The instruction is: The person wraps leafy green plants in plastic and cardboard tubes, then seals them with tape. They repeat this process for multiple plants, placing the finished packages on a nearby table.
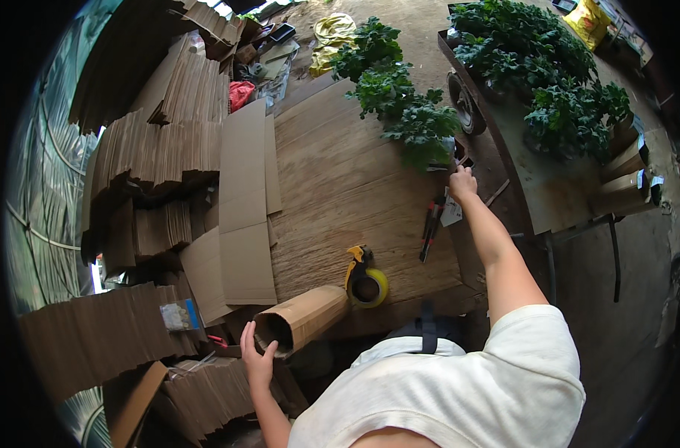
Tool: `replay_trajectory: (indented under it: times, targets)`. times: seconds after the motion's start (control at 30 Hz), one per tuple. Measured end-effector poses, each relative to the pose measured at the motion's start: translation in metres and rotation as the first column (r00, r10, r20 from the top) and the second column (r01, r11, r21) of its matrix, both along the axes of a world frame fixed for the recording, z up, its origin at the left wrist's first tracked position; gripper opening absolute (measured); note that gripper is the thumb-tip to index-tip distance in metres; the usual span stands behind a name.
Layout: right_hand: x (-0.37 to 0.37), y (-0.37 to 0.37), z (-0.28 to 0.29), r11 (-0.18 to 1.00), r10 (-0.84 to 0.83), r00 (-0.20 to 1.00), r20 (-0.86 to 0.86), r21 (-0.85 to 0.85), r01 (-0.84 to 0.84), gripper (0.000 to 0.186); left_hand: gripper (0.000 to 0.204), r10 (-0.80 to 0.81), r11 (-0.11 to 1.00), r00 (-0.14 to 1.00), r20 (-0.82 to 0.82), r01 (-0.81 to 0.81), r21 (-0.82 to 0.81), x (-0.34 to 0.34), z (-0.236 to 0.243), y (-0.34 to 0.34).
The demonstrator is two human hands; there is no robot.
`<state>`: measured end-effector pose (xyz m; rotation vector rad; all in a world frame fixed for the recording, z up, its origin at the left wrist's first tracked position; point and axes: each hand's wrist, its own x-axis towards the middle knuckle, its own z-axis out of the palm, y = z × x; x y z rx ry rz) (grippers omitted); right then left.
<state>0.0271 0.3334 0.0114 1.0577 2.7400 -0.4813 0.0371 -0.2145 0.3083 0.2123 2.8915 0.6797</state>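
A brown cardboard sleeve [312,316], an open-ended tube, lies tilted across the near edge of the wooden table. My left hand [257,354] cups its dark open end, thumb at the rim and fingers up along the outer side. Against the sleeve's far end rests a yellow-and-black tape dispenser [365,281] with a roll of tape. My right arm stretches to the table's right side. There my right hand [463,182] is closed beside small dark items near the leafy plants [422,123]; what its fingers hold is hidden. Red-and-black utility knives [431,228] lie closer to me.
Stacks of flat cardboard [157,153] rise along the left, and folded sheets [243,201] overlap the table [332,194]. On the right stands a wheeled cart [538,196] with more leafy plants [523,52] and several upright cardboard sleeves [625,190]. Yellow sacking [332,37] lies beyond the table.
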Motion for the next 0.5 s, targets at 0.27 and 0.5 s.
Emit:
replay_trajectory:
  times: [0.27, 0.5]
  targets:
    - [0.061, -0.123, 0.193, 0.556, -0.406, 0.694, -0.595, -0.763, -0.329, 0.011, 0.042, -0.031, 0.811, 0.988, -0.154, 0.115, 0.573, 0.002, 0.045, 0.052]
    - [0.091, -0.273, 0.295, 0.489, -0.178, 0.558, -0.811, -0.565, -0.665, 0.01, 0.048, -0.596, 0.586, 0.708, 0.38, 0.059, 0.808, 0.024, 0.032, 0.112]
